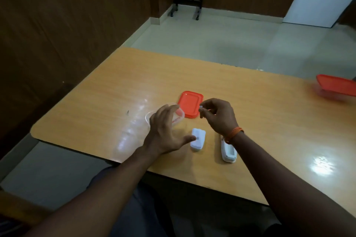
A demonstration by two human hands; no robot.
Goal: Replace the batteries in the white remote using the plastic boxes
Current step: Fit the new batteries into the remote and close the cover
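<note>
Fingertips [204, 107] of the right hand [219, 117] pinch a small battery [201, 106] above the orange lid [189, 103]. Spread wide and holding nothing, the left hand [165, 131] hovers over the clear box [178, 116], its thumb near the white battery cover [198, 139]. Just right of it, the remote [228, 152] lies on the wooden table [250, 121], partly under the right wrist. Another orange lid [337, 87] sits at the far right edge.

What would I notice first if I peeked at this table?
Probably the bright orange lid lying flat mid-table, just beyond the two hands. The right hand pinches a small battery above it, while the left hand hovers over a clear plastic box. Nearer lie the white remote and its cover.
</note>
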